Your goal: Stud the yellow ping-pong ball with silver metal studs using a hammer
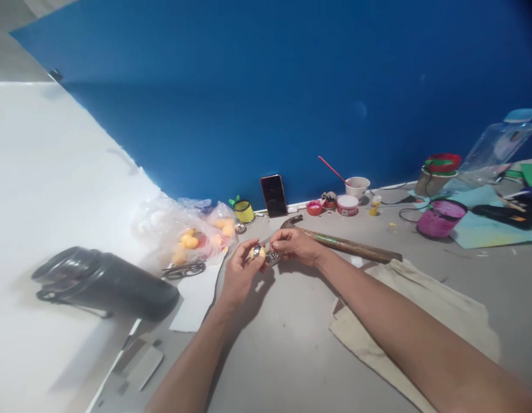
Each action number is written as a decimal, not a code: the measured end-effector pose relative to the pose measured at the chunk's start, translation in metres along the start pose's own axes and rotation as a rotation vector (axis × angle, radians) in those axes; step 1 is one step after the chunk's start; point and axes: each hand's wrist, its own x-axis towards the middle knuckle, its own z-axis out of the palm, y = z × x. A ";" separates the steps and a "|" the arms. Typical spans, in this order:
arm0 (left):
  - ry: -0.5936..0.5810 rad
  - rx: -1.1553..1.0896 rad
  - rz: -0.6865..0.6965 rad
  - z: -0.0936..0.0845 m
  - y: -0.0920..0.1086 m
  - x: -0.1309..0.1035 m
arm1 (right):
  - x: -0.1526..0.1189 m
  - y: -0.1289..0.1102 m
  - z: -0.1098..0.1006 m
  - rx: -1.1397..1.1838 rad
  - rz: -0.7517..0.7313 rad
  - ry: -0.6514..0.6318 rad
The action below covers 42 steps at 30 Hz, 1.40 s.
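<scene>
In the middle of the head view, my left hand (241, 264) is closed around a small yellow ball (257, 252) with shiny silver pieces across it. Just to the right of the ball, my right hand (295, 245) has its thumb and fingers pinched together. What the pinch holds, if anything, is too small to make out. Beneath those fingertips is a cluster of shiny silver bits (272, 257); whether they lie in a dish I cannot tell. A hammer (343, 243) with a wooden handle lies behind my right hand.
A phone (273, 195) leans against the blue board. Bags of yellow balls (189, 240) and a dark flask (106, 284) are at left. Cloth (446, 304) lies under my right forearm. Small tubs (347, 205), a paper cup (357, 187) and a pink pot (441, 219) stand right.
</scene>
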 end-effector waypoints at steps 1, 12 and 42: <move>-0.004 0.014 0.000 0.000 0.000 0.000 | 0.000 0.000 0.001 -0.004 0.004 -0.012; -0.046 0.067 0.004 0.001 0.003 -0.002 | -0.001 0.000 0.002 -0.012 0.042 -0.064; 0.062 0.451 0.067 0.004 -0.003 -0.005 | 0.000 0.027 0.020 -0.101 0.068 -0.044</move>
